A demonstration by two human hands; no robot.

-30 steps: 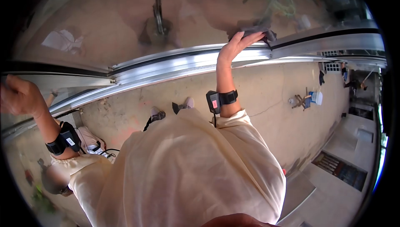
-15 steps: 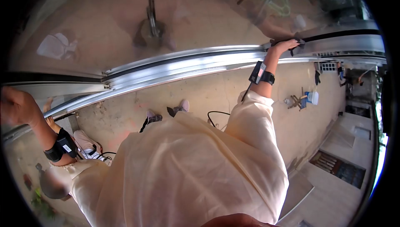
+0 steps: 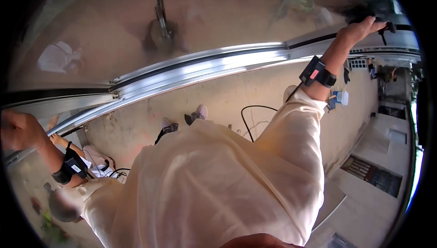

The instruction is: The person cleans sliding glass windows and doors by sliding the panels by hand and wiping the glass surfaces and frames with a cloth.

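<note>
My right hand [image 3: 362, 30] is closed on a dark cloth [image 3: 388, 26]. It presses the cloth against the lower part of a glass pane [image 3: 218, 16], close to the metal window frame [image 3: 200, 68]. Loose ends of the cloth hang below my fingers. At the far left edge my left hand [image 3: 18, 129] is raised beside the frame; its fingers are blurred and partly cut off, so their grip is hidden. Each of my forearms carries a black strapped device [image 3: 314, 71].
Another person's hand [image 3: 58, 139] shows at the lower left, near the frame. A blue and white bucket [image 3: 341, 98] stands on the floor to the right. A black cable [image 3: 246, 116] loops beside my shirt. The glass reflects the surroundings.
My right hand has slid to the right along the lower glass with the dark cloth, and its arm now reaches farther out. My left hand stays nearly where it was.
</note>
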